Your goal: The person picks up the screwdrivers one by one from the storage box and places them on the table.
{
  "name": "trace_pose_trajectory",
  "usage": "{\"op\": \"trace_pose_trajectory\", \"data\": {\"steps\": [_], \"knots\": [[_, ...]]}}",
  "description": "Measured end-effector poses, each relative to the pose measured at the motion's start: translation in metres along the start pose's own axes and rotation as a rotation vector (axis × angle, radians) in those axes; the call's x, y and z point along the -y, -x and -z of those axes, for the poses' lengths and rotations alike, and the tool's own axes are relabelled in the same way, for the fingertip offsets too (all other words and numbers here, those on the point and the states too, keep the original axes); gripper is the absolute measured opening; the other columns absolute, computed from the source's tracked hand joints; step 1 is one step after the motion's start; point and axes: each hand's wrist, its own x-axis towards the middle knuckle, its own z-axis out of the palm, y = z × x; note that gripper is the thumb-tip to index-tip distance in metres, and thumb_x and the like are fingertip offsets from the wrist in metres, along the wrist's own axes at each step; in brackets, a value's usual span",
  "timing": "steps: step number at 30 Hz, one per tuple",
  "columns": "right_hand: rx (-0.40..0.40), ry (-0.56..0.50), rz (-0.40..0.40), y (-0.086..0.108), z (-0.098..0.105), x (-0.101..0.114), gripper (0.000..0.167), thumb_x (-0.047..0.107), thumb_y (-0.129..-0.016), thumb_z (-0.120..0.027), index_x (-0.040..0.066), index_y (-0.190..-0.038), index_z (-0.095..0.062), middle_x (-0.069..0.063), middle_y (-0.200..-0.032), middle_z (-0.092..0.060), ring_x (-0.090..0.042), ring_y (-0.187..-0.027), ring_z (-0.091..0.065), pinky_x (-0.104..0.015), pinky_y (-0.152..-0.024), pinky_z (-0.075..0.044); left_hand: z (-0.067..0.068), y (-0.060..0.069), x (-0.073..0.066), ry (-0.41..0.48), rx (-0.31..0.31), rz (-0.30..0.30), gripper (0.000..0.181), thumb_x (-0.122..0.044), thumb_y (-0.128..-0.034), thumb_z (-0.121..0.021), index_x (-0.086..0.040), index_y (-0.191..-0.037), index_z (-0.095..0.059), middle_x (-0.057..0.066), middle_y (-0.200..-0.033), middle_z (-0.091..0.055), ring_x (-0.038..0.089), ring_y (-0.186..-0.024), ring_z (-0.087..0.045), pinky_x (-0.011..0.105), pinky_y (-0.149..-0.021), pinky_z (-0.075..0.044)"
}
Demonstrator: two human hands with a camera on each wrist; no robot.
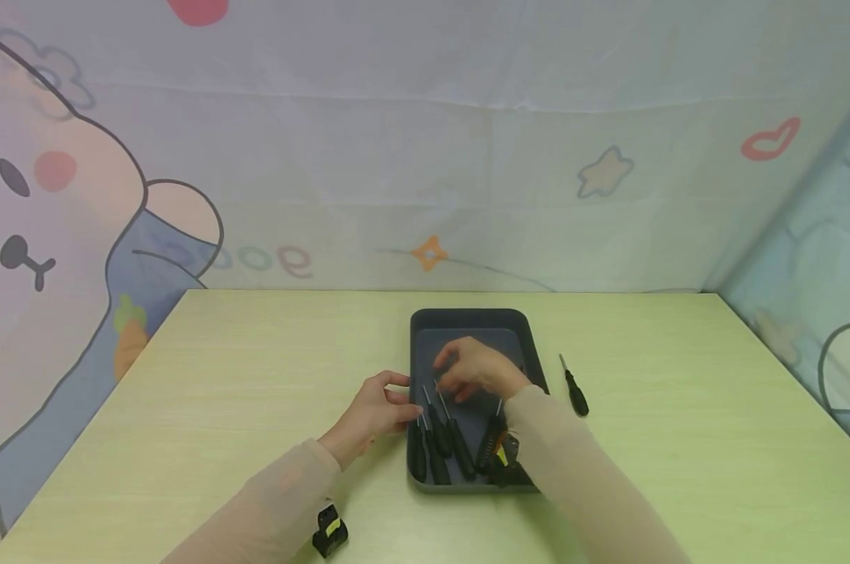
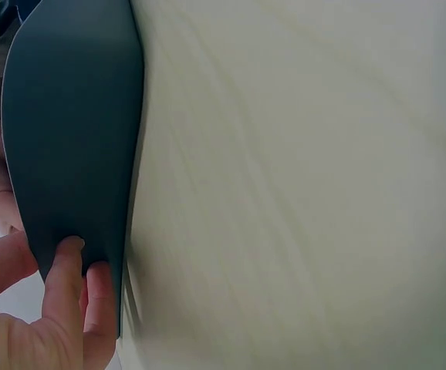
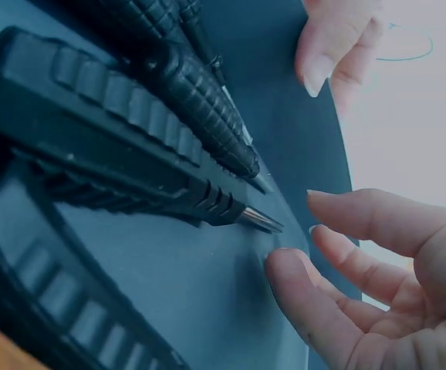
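Note:
A dark grey tray point(image 1: 469, 318) holds several black-handled screwdrivers, shafts pointing away from me. My left hand point(image 1: 377, 409) grips the tray's left wall; its thumb point(image 3: 319, 65) hooks over the rim, and its fingertips point(image 2: 70, 250) press the outer side. Inside the tray, my right hand point(image 1: 477, 368) hovers over the screwdriver tips. In the right wrist view its thumb and forefinger are spread apart, with nothing between them. Nearest to them is the short metal shaft of a ridged black screwdriver point(image 3: 107, 127). A textured black handle point(image 3: 200, 104) lies beside it.
Outside the tray, to its right, another black screwdriver point(image 1: 575, 392) lies on the pale wooden table point(image 1: 276, 345). Beside my left sleeve is a small black and yellow device point(image 1: 330, 531). A printed cloth point(image 1: 396, 157) hangs behind the table.

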Motion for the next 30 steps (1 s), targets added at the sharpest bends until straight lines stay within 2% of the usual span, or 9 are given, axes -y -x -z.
{"op": "trace_pose_trajectory", "data": {"steps": [9, 16, 24, 30], "knots": [[-0.014, 0.076, -0.03, -0.0057, -0.0055, 0.0015, 0.027, -0.006, -0.072, -0.071, -0.001, -0.096, -0.06, -0.009, -0.073, -0.059, -0.018, -0.057, -0.058, -0.03, -0.055, -0.055, 0.0003, -0.002, 0.0016, -0.003, 0.003, 0.008, 0.046, 0.008, -0.0795, -0.067, 0.006, -0.122, -0.048, 0.019, -0.097, -0.056, 0.019, -0.074, -0.062, 0.038, -0.071, -0.056], [-0.042, 0.199, -0.059, -0.0043, -0.0064, 0.0032, 0.012, -0.001, -0.072, -0.074, 0.001, -0.075, -0.063, -0.006, -0.068, -0.06, -0.014, -0.053, -0.058, -0.027, -0.054, -0.053, 0.0001, -0.0021, 0.0017, -0.001, 0.004, 0.009, 0.047, 0.008, -0.0797, -0.067, 0.006, -0.122, -0.048, 0.019, -0.097, -0.056, 0.019, -0.075, -0.062, 0.038, -0.071, -0.056], [-0.067, 0.37, -0.094, -0.0041, -0.0086, 0.0065, 0.017, 0.005, -0.068, -0.079, 0.003, -0.065, -0.063, -0.005, -0.057, -0.058, -0.013, -0.047, -0.056, -0.026, -0.049, -0.052, -0.0004, -0.0006, -0.0006, 0.003, 0.004, 0.006, 0.046, 0.008, -0.0796, -0.067, 0.007, -0.122, -0.047, 0.019, -0.094, -0.056, 0.019, -0.074, -0.062, 0.038, -0.071, -0.056], [-0.064, 0.416, -0.121, -0.0058, -0.0104, 0.0057, 0.02, 0.005, -0.069, -0.076, 0.005, -0.06, -0.058, -0.006, -0.052, -0.056, -0.014, -0.044, -0.056, -0.026, -0.046, -0.051, -0.0005, 0.0001, -0.0008, -0.003, 0.002, 0.011, 0.047, 0.008, -0.0795, -0.067, 0.007, -0.122, -0.047, 0.019, -0.094, -0.057, 0.019, -0.074, -0.062, 0.038, -0.072, -0.056]]}}
